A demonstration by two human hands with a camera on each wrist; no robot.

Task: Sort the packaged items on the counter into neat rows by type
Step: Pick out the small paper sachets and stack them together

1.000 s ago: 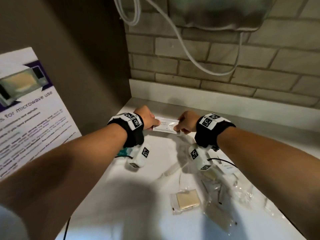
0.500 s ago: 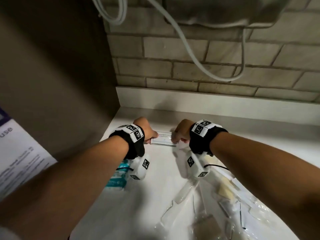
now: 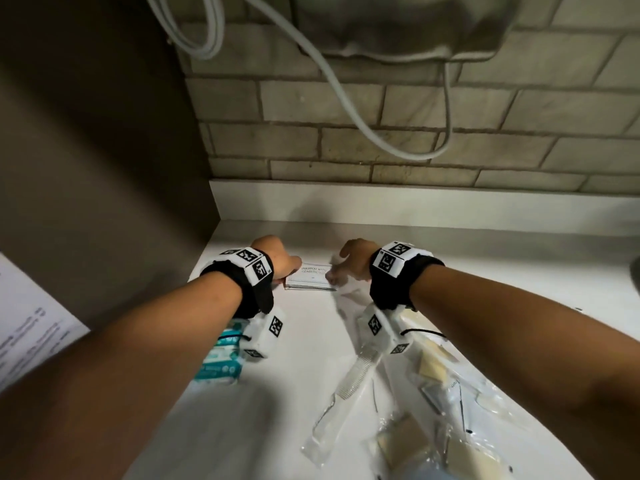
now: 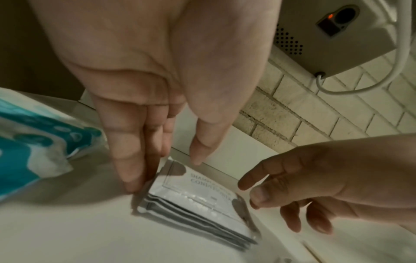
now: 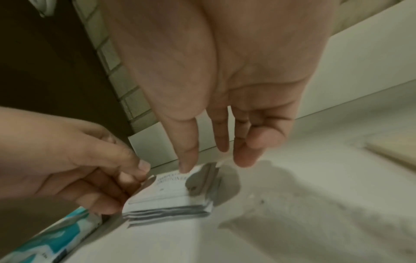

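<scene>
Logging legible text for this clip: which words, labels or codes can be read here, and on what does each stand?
"SHAMPOO W…" over "CONDITIO…": top sachet of the shampoo sachet stack; its ends are cut off or blurred.
Printed sheet at the left edge: lines too blurred to read.
Teal packets: print unreadable.
Wrist markers: black-and-white square codes, no words.

Both forearms are stretched forward toward the far wall, wrists banded. The left hand (image 3: 277, 259) is held with fingers (image 4: 133, 160) straight and pointing down, thumb apart. The right hand (image 3: 353, 261) is held opposite it, fingers (image 5: 221, 135) loosely extended and spread.
</scene>
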